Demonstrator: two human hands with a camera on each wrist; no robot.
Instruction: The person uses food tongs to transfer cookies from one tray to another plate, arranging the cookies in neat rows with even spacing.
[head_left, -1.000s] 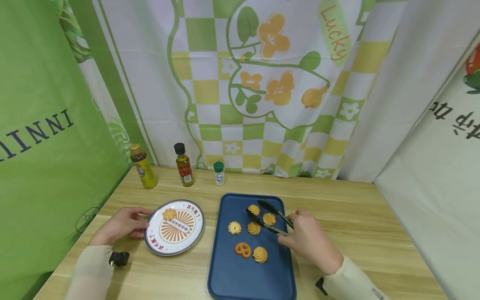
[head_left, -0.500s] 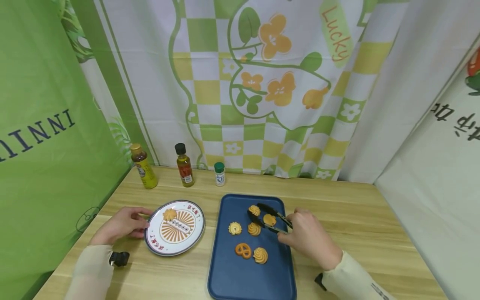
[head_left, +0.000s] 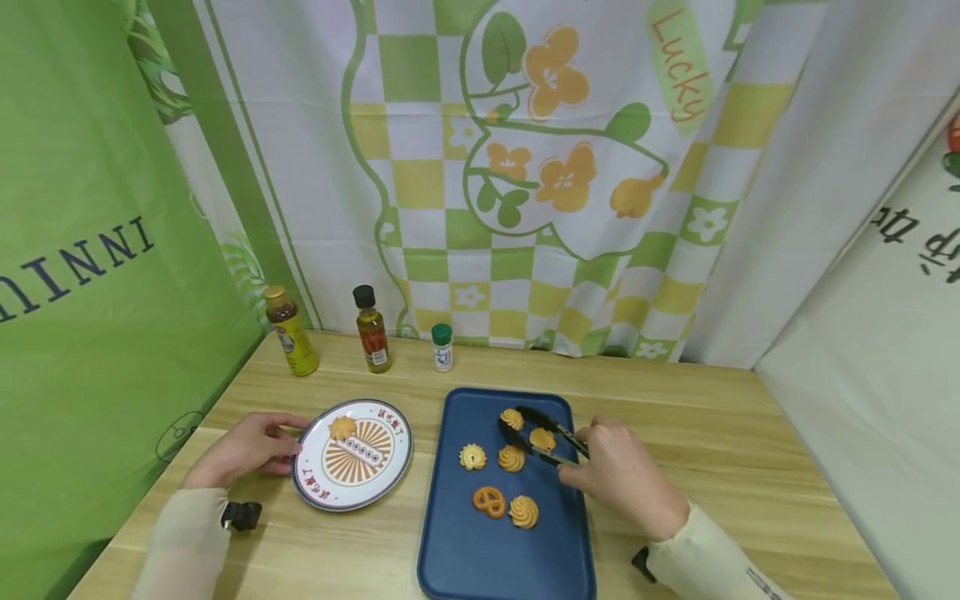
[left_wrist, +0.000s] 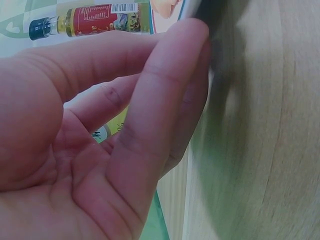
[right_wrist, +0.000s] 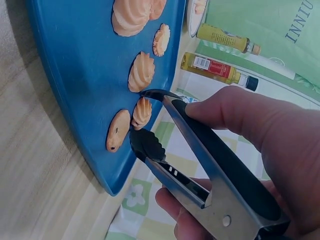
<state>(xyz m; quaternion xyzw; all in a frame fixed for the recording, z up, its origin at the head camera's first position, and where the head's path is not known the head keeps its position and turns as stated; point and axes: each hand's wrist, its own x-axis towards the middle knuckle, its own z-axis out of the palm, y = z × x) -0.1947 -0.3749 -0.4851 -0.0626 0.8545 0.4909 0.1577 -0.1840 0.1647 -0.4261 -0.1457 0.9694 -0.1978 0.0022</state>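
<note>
My left hand (head_left: 243,450) holds the left rim of a white plate (head_left: 390,479) with red lettering; one cookie (head_left: 342,428) lies near the plate's upper left. In the left wrist view, my left fingers and thumb bend together at the rim, and the exact contact is hard to see. My right hand (head_left: 622,475) grips metal tongs (right_wrist: 200,155) with black tips. The tips stand apart on either side of a swirl cookie (right_wrist: 142,113) lying on the blue tray (head_left: 506,562). Close by lie a round flat cookie (head_left: 542,439) and another swirl cookie (head_left: 512,458).
A pretzel (head_left: 489,502), a large swirl cookie (head_left: 523,512) and a flower-shaped cookie (head_left: 472,456) also lie on the tray. Behind the plate stand a yellow bottle (head_left: 297,342), an oil bottle (head_left: 373,337) and a green-capped shaker (head_left: 442,350). A patterned curtain (head_left: 517,208) hangs behind the table.
The tong tips have drawn slightly closer together around the swirl cookie. The left hand and plate stay in place, and the whole view shifts a little.
</note>
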